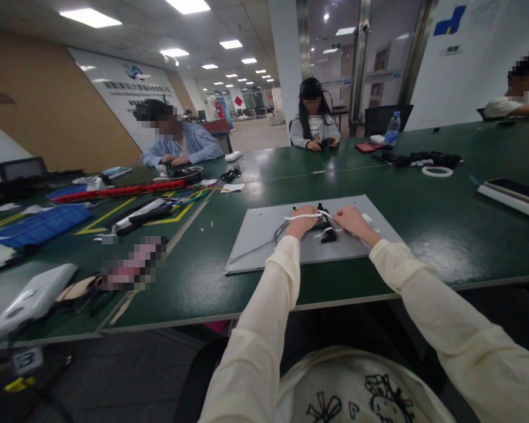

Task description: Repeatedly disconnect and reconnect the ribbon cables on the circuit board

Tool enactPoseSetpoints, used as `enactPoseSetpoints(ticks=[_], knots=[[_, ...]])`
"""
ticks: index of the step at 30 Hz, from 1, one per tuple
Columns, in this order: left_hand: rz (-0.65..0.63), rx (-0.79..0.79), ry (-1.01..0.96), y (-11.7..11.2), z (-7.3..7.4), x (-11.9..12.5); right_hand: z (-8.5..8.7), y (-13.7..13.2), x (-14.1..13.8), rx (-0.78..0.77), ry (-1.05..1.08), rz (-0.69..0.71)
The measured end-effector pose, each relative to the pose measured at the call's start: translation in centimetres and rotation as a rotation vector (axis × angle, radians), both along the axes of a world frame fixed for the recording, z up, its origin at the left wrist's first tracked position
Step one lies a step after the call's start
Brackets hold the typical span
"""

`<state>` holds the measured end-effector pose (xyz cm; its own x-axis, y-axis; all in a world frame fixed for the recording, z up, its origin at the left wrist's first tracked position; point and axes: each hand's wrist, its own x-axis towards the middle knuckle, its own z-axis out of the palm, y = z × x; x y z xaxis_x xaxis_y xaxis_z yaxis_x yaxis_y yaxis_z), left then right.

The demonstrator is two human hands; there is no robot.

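Note:
A thin white strip (311, 215) stretches across the fingers of my left hand (302, 222) towards my right hand (355, 222). My left hand is closed around it, close over a black device (329, 235). The thumb and fingertips of my right hand pinch near the strip's right end. Beneath both hands lies a flat grey board (264, 235), and the black device rests on it, partly covered by my fingers. A grey cable (273, 238) trails from the device to the board's lower left. Small white pieces (367, 217) lie by my right hand.
To the left are a blue tray (42, 226), a white box-shaped device (30, 299) and a red strip (119, 191). A bottle (392, 129), a white ring (437, 171) and a phone (518, 191) stand or lie to the right. Co-workers sit across the green table (432, 235).

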<state>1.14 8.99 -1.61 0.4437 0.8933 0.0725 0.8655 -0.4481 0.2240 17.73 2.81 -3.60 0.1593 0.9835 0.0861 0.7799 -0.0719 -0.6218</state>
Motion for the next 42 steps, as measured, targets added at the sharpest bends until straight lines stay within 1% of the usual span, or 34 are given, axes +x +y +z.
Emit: enactPoseSetpoints(ticks=[3,6,13,19,25,30,33,38,42], knots=[[-0.003,0.013,0.007,-0.2,-0.1,0.0,0.0,0.0,-0.2,0.045,-0.106,0.008],[-0.022,0.028,-0.009,-0.4,-0.1,-0.2,0.1,0.2,-0.1,0.06,-0.07,0.008],[0.012,0.034,0.015,-0.5,0.0,-0.3,0.3,0.7,0.0,0.144,0.291,0.015],[0.015,0.057,0.021,-0.7,0.0,-0.3,0.2,0.8,-0.1,0.133,0.377,0.009],[0.051,0.081,-0.007,-1.0,-0.2,-0.1,0.5,0.3,-0.8,0.141,0.774,0.067],[0.053,0.118,-0.051,-0.6,-0.7,0.0,1.0,0.0,-1.1,0.109,0.96,0.108],[0.061,0.109,-0.062,-0.5,-0.8,0.0,1.1,0.0,-0.9,0.08,0.995,0.102],[0.039,0.097,-0.093,-0.5,-0.9,-0.1,1.1,-0.1,-0.8,-0.018,0.941,0.076],[0.085,0.116,-0.108,-0.4,-1.1,-0.2,1.1,-0.1,-0.9,-0.07,0.921,0.032]])
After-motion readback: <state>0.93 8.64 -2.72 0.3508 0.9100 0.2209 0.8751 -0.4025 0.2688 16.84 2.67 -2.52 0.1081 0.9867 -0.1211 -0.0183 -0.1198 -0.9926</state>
